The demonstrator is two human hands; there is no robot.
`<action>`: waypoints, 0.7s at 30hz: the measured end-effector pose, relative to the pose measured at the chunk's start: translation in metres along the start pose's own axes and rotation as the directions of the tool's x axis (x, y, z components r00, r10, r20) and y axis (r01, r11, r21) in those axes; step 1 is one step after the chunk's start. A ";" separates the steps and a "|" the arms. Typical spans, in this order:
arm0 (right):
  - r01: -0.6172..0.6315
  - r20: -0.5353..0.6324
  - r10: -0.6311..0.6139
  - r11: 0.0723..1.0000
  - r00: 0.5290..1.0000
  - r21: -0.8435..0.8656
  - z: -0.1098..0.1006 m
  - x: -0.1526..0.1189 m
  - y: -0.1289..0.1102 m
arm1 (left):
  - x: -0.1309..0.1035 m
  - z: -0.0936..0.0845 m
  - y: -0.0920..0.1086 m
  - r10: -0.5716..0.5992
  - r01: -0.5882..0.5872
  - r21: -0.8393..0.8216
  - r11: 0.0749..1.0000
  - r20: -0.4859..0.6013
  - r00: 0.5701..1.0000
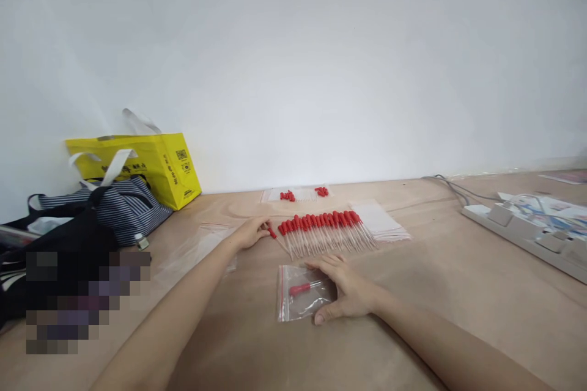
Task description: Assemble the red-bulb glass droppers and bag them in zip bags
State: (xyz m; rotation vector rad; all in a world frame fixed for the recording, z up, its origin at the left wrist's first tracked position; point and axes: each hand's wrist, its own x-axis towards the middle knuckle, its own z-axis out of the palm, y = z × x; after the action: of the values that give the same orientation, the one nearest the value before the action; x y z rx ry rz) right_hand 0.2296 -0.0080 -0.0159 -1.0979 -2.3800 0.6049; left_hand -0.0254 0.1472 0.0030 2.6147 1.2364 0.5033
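A row of glass droppers (328, 235) with red rubber bulbs lies across the middle of the table. At the row's left end, my left hand (252, 233) has its thumb and fingertips closed at the red bulb of one dropper (272, 233), whose tube slants down to the right. Nearer to me, a clear zip bag (287, 308) with a red seal line lies flat with a red-bulbed dropper (300, 289) inside. My right hand (346, 290) is spread over this bag's right side, thumb and fingers wide apart; it covers part of the tube.
Clear bags (206, 247) lie left of the row, a stack of bags (383, 223) behind its right end. Red bulbs (287, 196) on plastic sit by the wall. A yellow bag (177, 171) and striped bag (132, 214) stand left; a power strip (527, 241) with cables lies right.
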 end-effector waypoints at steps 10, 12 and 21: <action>0.003 0.011 -0.003 1.000 1.000 -0.009 0.000 -0.001 0.001 | -0.037 -0.007 -0.005 0.131 -0.128 0.136 0.982 -0.013 0.991; 0.008 0.002 -0.008 1.000 1.000 -0.010 0.000 -0.001 0.001 | -0.045 -0.013 -0.004 0.143 -0.138 0.151 0.979 -0.024 0.989; 0.018 -0.012 -0.018 1.000 1.000 -0.015 0.002 -0.002 0.003 | -0.131 -0.051 0.015 0.047 -0.007 0.185 0.983 -0.218 0.975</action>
State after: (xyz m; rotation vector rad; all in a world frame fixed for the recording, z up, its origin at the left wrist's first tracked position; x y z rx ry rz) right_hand 0.2312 -0.0083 -0.0200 -1.0821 -2.3854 0.5741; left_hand -0.1122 0.0378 0.0264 2.7929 1.3744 0.7369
